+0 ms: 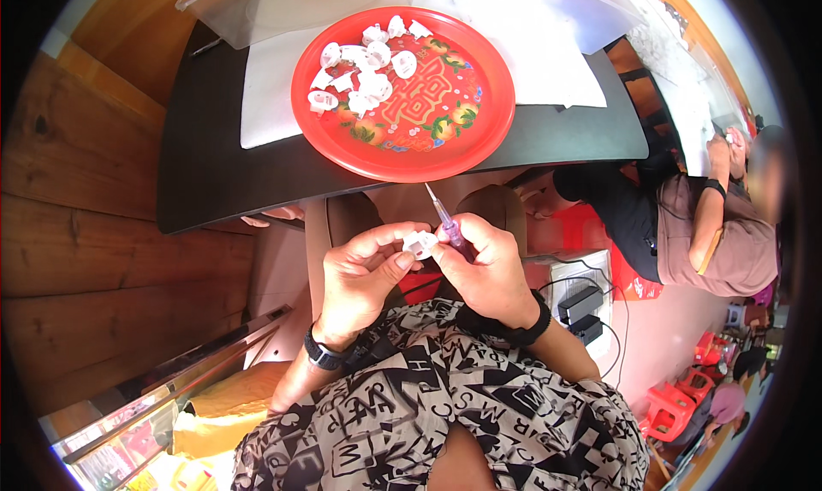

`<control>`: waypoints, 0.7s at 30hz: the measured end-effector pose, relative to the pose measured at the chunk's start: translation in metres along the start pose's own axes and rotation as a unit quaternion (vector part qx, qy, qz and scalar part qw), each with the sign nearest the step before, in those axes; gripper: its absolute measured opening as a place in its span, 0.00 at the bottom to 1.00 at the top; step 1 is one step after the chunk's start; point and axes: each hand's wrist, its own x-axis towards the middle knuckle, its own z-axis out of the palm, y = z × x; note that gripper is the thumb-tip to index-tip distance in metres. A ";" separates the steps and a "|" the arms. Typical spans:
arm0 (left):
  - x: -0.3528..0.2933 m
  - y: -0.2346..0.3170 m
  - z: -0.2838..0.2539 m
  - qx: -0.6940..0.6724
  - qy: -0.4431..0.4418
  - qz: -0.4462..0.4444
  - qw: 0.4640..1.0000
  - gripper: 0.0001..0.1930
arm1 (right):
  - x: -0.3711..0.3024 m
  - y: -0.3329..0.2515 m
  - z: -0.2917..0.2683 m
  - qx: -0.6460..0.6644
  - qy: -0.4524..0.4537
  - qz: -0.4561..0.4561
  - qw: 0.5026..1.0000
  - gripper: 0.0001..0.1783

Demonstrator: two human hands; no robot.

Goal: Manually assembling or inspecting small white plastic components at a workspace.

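Note:
Above my lap, my left hand (364,273) pinches a small white plastic part (419,244) between thumb and fingers. My right hand (488,264) is closed round the purple handle of a thin-bladed screwdriver (451,226), whose tip points up and away toward the table edge. The right thumb also touches the white part's right side. Beyond my hands, a round red tray (467,153) with a printed fruit pattern lies on the table, its near rim at the table's edge. Several similar white plastic parts (374,84) are heaped on the tray's left side.
A black table (205,178) bears a white sheet (265,106) and a clear plastic panel (257,11). At right, another person (711,226) works at a white table. Black power adapters (582,303) with cables rest on a white box beside me. Red stools (668,410) stand farther right.

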 end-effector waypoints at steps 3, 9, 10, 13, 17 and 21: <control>-0.001 0.003 0.004 0.013 0.041 -0.034 0.999 0.14 | 0.000 0.002 0.001 -0.026 0.007 -0.024 0.999 0.03; 0.001 0.002 0.003 0.016 0.039 -0.026 0.999 0.13 | 0.001 0.002 0.002 -0.039 0.013 -0.024 0.999 0.04; 0.001 0.001 0.003 0.016 0.039 -0.027 0.999 0.13 | 0.001 0.003 0.002 -0.035 0.012 -0.030 0.999 0.04; 0.001 -0.004 0.001 0.012 0.050 -0.006 0.999 0.13 | 0.003 0.001 0.002 -0.041 0.003 -0.045 0.998 0.04; 0.002 -0.005 -0.004 0.030 0.041 0.013 0.999 0.13 | 0.007 0.009 0.004 -0.067 -0.005 -0.062 0.996 0.04; 0.001 -0.002 -0.006 0.035 0.069 -0.024 0.997 0.13 | 0.007 0.011 0.006 -0.088 -0.010 -0.067 0.994 0.05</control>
